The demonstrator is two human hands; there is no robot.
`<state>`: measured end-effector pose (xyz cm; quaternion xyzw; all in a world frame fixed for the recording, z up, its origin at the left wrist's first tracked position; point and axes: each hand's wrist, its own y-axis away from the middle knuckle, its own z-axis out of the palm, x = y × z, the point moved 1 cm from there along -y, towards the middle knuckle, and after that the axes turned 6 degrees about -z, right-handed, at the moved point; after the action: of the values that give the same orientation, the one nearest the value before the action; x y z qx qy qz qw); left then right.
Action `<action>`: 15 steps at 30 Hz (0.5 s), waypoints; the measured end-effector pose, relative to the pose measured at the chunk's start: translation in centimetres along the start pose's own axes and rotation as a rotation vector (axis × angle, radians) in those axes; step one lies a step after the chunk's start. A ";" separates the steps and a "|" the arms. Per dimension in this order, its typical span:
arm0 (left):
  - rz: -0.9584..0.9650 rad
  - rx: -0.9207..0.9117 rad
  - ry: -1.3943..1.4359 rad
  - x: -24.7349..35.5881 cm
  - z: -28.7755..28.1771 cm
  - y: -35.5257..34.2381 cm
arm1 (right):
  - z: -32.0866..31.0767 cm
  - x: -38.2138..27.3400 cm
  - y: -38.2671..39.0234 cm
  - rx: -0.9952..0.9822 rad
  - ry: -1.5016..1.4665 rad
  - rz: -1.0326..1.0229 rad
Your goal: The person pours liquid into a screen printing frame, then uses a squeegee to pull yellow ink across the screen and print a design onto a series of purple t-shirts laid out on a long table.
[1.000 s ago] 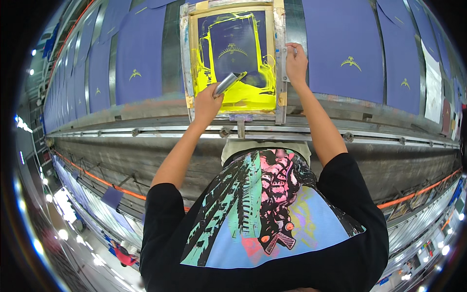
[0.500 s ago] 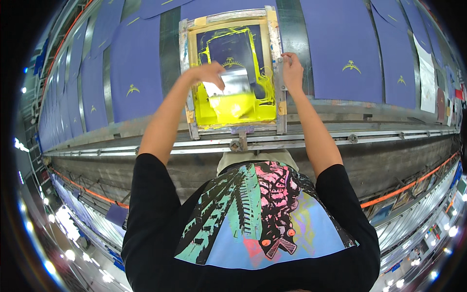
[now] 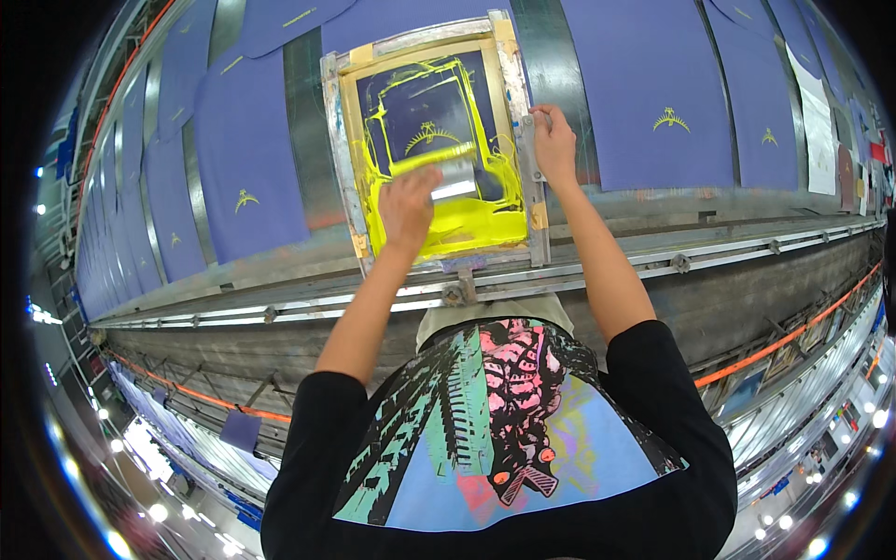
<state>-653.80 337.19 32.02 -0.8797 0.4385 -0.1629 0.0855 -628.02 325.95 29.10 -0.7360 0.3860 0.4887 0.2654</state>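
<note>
Orange rail (image 3: 737, 364), bright lamps (image 3: 158, 512).

Screen-printing workshop, I'd say: frame (image 3: 342, 140) smeared with yellow ink (image 3: 471, 229) before me, long metal worktop (image 3: 558, 89), rows of blue panels (image 3: 658, 112), lamps (image 3: 158, 512) beyond.

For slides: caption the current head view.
Left hand holding a metal squeegee over yellow ink, right hand at the screen frame.

The fisheye looks down from the head, rim somewhat unclear.
</note>
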 end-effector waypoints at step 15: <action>-0.235 -0.206 0.034 -3.4 1.1 -15.8 | 1.5 2.3 -0.1 0.124 -0.078 -0.207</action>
<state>-643.60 349.39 34.94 -0.9262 0.3482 -0.1409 -0.0322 -628.24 326.46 26.41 -0.7344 0.3270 0.4622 0.3742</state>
